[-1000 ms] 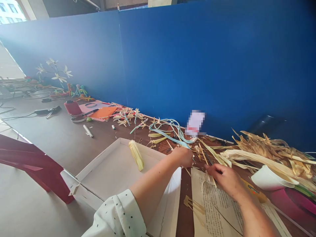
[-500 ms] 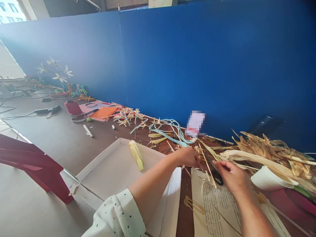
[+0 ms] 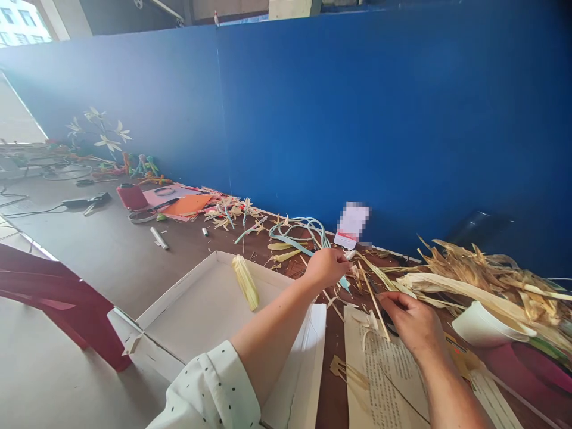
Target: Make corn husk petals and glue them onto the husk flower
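A tall blue partition wall [image 3: 357,119] stands behind the white shallow cardboard box [image 3: 196,322], which lies on the long brown counter [image 3: 111,256]. Far to the right of the box a heap of dried tan corn husks [image 3: 473,268] sprawls along the foot of the wall. A printed paper sheet [image 3: 393,381] lies just right of the box, with a white bowl [image 3: 482,325] further right of it.

The left hand [image 3: 328,267] hovers past the box's far right corner. Its fingertips are drawn together, but I cannot tell whether they nip anything. The right hand [image 3: 413,325] rests on the sheet's far end, to the right of the box. It is apart from the left, its fingers curled round the black scissors [image 3: 389,326], mostly hidden beneath it.

Inside the box, near its far wall, lies a pale yellow husk bundle [image 3: 245,281]. A thin straw strip [image 3: 369,295] slants between the hands, right of the box.
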Motion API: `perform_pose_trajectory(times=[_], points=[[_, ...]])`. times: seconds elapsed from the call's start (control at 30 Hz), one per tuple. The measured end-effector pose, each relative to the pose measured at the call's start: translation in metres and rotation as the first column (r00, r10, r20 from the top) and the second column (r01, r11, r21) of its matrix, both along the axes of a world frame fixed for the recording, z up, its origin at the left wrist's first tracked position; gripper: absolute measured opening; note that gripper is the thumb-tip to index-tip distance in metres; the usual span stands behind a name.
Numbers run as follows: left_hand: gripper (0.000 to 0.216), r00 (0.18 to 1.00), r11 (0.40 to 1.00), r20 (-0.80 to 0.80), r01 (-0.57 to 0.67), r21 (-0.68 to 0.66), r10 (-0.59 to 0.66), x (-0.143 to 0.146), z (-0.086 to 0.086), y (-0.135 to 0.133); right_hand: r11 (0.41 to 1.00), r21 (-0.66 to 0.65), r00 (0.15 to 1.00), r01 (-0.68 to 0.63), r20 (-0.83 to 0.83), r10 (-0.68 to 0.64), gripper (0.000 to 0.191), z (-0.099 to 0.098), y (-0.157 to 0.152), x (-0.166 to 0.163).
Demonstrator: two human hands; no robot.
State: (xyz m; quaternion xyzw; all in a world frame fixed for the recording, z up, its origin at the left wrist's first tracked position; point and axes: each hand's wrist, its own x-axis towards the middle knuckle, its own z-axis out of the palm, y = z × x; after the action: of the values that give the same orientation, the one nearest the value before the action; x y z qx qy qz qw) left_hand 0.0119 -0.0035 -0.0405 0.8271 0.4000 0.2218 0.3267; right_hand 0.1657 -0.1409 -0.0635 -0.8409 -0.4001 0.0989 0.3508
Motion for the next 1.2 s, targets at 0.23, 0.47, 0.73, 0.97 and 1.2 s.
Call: perform_pose_trajectory(times=[0.23, 0.47, 0.73, 0.97, 1.2], points=[[0.022, 0.959, 0.984, -0.259, -0.075, 0.161, 0.116, -0.014, 0.004, 0.015, 0.998, -0.003, 0.997, -0.07, 0.017, 0.07, 0.028, -0.004, 0.002, -0.005], [0.028, 0.876, 0.979, -0.459, -0.061, 0.194, 0.145, -0.017, 0.009, 0.018, 0.991, 0.025, 0.992, -0.129, 0.006, 0.129, 0.026, -0.015, 0.006, -0.003], [0.027, 0.924, 0.974, -0.368, -0.025, 0.223, 0.108, -0.014, 0.004, 0.011, 0.997, 0.058, 0.998, 0.048, 0.029, -0.05, 0.035, -0.001, 0.001, -0.004], [0.03, 0.951, 0.983, -0.295, -0.043, 0.178, 0.095, -0.009, -0.001, 0.012, 0.989, 0.101, 0.991, 0.111, 0.067, -0.118, 0.032, 0.0, 0.001, -0.002], [0.033, 0.94, 0.975, -0.341, 0.074, 0.211, 0.003, -0.001, -0.004, 0.001, 0.995, 0.042, 0.994, 0.087, 0.069, -0.09, 0.031, -0.002, 0.001, -0.002]])
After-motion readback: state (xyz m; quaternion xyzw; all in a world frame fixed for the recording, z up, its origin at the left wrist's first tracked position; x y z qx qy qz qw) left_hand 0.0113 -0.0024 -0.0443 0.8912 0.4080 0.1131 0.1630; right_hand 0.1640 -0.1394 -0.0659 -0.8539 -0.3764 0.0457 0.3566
